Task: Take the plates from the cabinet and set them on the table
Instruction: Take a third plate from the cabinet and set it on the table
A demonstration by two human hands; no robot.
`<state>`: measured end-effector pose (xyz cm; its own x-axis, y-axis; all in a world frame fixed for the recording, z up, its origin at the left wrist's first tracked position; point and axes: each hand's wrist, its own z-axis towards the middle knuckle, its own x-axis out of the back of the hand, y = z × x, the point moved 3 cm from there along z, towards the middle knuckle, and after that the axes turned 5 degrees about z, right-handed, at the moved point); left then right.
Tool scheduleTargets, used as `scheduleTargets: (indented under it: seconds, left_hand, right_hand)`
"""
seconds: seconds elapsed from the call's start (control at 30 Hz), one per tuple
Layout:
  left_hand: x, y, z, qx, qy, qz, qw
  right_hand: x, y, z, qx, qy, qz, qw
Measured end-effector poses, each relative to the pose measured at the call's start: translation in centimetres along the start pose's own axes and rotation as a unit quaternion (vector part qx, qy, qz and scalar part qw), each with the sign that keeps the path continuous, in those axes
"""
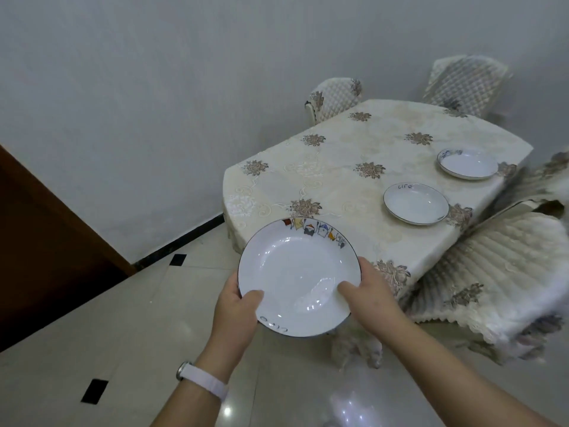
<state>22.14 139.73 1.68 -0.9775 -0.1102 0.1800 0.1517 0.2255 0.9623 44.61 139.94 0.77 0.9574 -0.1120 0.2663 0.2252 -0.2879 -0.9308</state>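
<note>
Three round white ceramic plates are in view. One, the white plate with a dark rim line and a row of small coloured cartoon figures (298, 277) along its far edge, is held in the air over the glossy cream floor tiles (92, 328), just short of the near corner of the worktop. Both hands grasp it: the left hand (235, 309) grips the near-left rim with the thumb lying on the upper face, and the right hand (369, 291) grips the near-right rim, thumb likewise on top. The fingers of both hands are hidden beneath the plate. Some dark lettering on the plate's near rim is too small to read.

The other two plates rest on the worktop covered with a cream embroidered tablecloth with brown flower motifs (338, 155), along its right-hand edge and apart from each other: a nearer white plate with a thin dark rim and short handwriting on its far side (416, 204), and a farther white plate with a small blue pattern on its rim (468, 164).

One white watch strap (203, 380) sits on the left wrist.

Four chairs with quilted cream covers can be counted: two at the far end (335, 95) (465, 80), and two on the right (505, 272) (554, 167), the farther one cut off by the frame edge. A dark brown wooden panel (40, 241) at the left is only partly in view.
</note>
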Motion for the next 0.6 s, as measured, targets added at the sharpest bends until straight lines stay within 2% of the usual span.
scheduleTargets:
  seconds: [0.3,0.47,0.6]
  left_hand:
    - [-1.6,2.7,10.4,-0.015,-0.015,0.005,1.0]
    - [-3.1,2.3,16.5,-0.013,-0.064,-0.001,0.998]
    - [-4.1,1.8,23.6,-0.01,-0.125,0.011,0.992]
  right_hand:
    - [-0.1,-3.2,9.1,0.0,0.006,0.01,1.0]
    - [-0.8,-3.1,13.7,-0.029,0.036,0.002,0.999]
    - [-2.1,-3.2,18.5,-0.054,0.09,-0.004,0.994]
